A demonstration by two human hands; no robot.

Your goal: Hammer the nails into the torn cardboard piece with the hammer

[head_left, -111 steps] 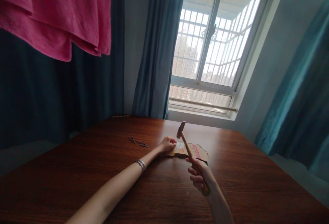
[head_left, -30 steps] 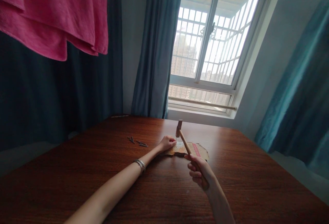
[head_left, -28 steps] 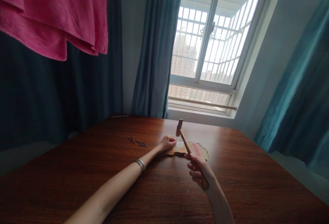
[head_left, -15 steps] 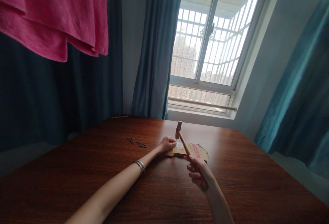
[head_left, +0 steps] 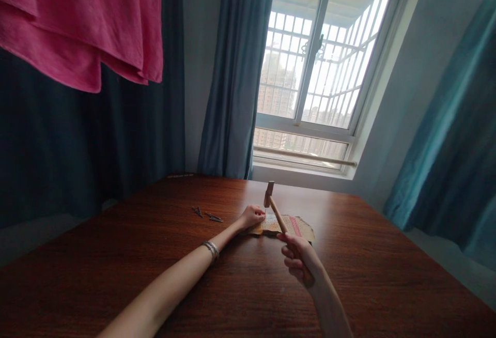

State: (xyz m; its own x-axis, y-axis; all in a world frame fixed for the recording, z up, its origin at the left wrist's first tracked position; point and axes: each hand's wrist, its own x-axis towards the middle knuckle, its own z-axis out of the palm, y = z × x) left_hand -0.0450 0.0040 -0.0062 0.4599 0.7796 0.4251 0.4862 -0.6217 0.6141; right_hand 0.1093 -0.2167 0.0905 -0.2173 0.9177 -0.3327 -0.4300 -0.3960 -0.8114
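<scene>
My right hand (head_left: pixel 300 260) is wrapped round the wooden handle of a hammer (head_left: pixel 278 216), whose head stands up just right of my left fingertips. My left hand (head_left: pixel 252 216) is closed in a pinch on a thin nail (head_left: pixel 265 210), mostly hidden by the fingers, at the left end of a patterned cardboard piece (head_left: pixel 292 226). The hammer head is over the nail; whether they touch is too small to tell. Several dark nails (head_left: pixel 214 217) lie on the table to the left of my left hand.
The brown wooden table (head_left: pixel 232 286) spreads out on all sides of the cardboard. A thin strip (head_left: pixel 180 175) lies at its far left edge. Behind are a barred window and blue curtains (head_left: pixel 232 79). A pink cloth (head_left: pixel 85 22) hangs at the upper left.
The hammer head has risen very slightly. Both hands are in nearly the same place, with the same grips.
</scene>
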